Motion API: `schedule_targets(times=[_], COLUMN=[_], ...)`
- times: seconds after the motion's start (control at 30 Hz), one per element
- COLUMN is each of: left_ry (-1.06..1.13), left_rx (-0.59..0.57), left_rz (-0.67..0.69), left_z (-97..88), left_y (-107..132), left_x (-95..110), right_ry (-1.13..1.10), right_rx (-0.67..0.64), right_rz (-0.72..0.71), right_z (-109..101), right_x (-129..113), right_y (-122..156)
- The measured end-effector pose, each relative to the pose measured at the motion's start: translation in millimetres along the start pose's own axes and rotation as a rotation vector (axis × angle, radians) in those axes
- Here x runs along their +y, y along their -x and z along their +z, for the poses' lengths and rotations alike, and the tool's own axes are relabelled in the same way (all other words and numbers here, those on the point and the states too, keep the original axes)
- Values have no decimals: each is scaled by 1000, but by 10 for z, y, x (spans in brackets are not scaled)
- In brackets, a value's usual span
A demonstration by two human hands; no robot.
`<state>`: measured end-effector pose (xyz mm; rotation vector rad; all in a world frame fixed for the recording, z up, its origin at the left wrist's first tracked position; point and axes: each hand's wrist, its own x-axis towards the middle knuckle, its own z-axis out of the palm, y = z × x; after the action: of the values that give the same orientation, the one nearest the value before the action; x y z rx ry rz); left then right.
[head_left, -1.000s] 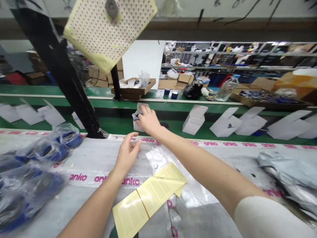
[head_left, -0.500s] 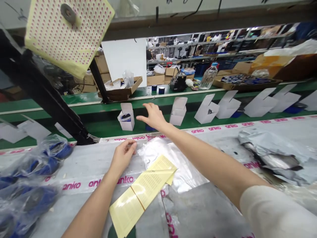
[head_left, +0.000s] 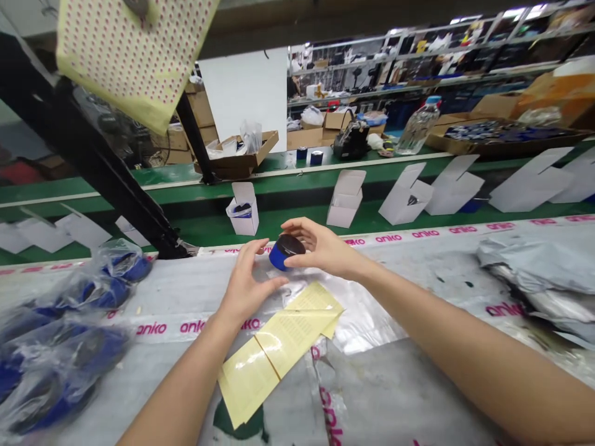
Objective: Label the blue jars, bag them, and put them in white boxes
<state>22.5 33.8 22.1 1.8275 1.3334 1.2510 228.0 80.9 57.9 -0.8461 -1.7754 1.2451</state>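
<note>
My right hand (head_left: 320, 249) grips a small round blue item with a black top (head_left: 285, 250) between thumb and fingers, just above the table. Facing it from the left is my left hand (head_left: 248, 282), its thumb and fingers apart and nothing in its grasp. Below both hands lie clear plastic bags (head_left: 367, 316), partly covered by yellow printed sticker sheets (head_left: 283, 344). Behind my hands, an open white box (head_left: 243, 217) with a bagged blue item inside stands on the green conveyor (head_left: 288, 217).
Bagged blue items (head_left: 69, 347) are piled at the left. More open white boxes (head_left: 344, 201) line the conveyor. A black post (head_left: 102, 167) slants down at the left, with a dotted yellow sheet (head_left: 134, 56) hanging above. A torn grey bag (head_left: 539, 279) lies at the right.
My right hand has come back from the conveyor edge toward me and now holds the blue item. My left hand has opened and moved right, close to it. The view has shifted slightly.
</note>
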Motion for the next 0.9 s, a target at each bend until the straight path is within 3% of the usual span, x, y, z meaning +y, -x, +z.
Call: schedule_targets(times=[0.1,0.2,0.33,0.5,0.6,0.7,0.77,0.9], left_ry=[-26,-14,-23,10,-6,-95,-179,-223], left_rx=[-78,-146,-238,-236,-217,-189,-286,-760], left_rz=[87,96,38,-101,-138,-108,-142,-399], left_z=[61,113,161,205,148,-18,-153,-312], left_y=[55,74,73,97,82,41,22,33], left_x=[98,108,10,-56,13,170,296,448], right_ry=[-79,26,201,79,295,572,688,733], right_rx=[-32,-40,-66,-112,-77,-151,-192,-171], right_rz=[0,-75,-121,-81,1,144,182,75], right_z=[57,117,165,54,-25,31,139,336], right_x=[-9,29,139,74,-92,-160,-122,-15], right_y=[169,264,284,298,436,653,791,960])
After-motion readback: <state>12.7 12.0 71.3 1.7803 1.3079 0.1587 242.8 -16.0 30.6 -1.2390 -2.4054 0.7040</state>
